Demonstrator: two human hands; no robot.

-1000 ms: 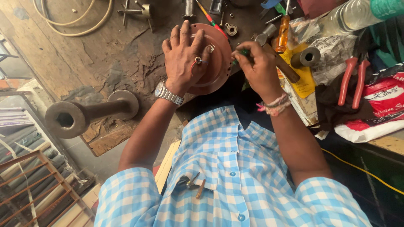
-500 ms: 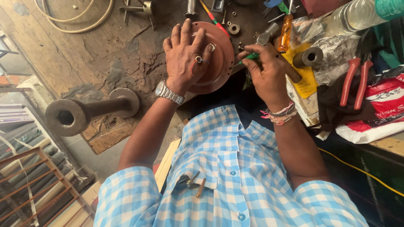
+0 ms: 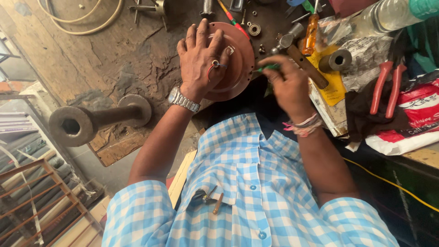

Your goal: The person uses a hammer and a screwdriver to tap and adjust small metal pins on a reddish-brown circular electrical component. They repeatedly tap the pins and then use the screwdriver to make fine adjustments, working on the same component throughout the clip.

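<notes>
Workbench (image 3: pixel 114 59): rough, dark, oil-stained wood, grimy and cracked, running along the top of the view. Off its left edge, rusty metal racking (image 3: pixel 27 196) and stacked grey pipes are showing on the floor below. A heavy steel spindle with flanged ends (image 3: pixel 98 120) is lying at the bench's near-left edge, overhanging it. A coil of pale hose (image 3: pixel 87 18) is sitting at the far-left corner.

The person, in a blue-and-white check shirt (image 3: pixel 247 192), is leaning over the bench. The left hand (image 3: pixel 201 61), with wristwatch and ring, is pressing flat with fingers spread on a round reddish-brown metal cover plate (image 3: pixel 238 59), which is lying at the middle of the bench near its front edge. The right hand (image 3: pixel 286 82) is gripping a green-handled tool (image 3: pixel 267 68), closed around it, its tip just at the plate's right rim.

Containers: a clear plastic bottle with a green cap (image 3: pixel 393 13) is lying at the far-right corner; contents cannot be told.

Loose items on the right: a hammer (image 3: pixel 297 52), an orange-handled screwdriver (image 3: pixel 311 34), a short steel tube (image 3: pixel 336 59) and red-handled pliers (image 3: pixel 384 87).

Packages: a flat yellow packet (image 3: pixel 336 87) is lying under the hammer handle; a red-and-white plastic bag (image 3: pixel 407 128) is sagging at the right front edge.
</notes>
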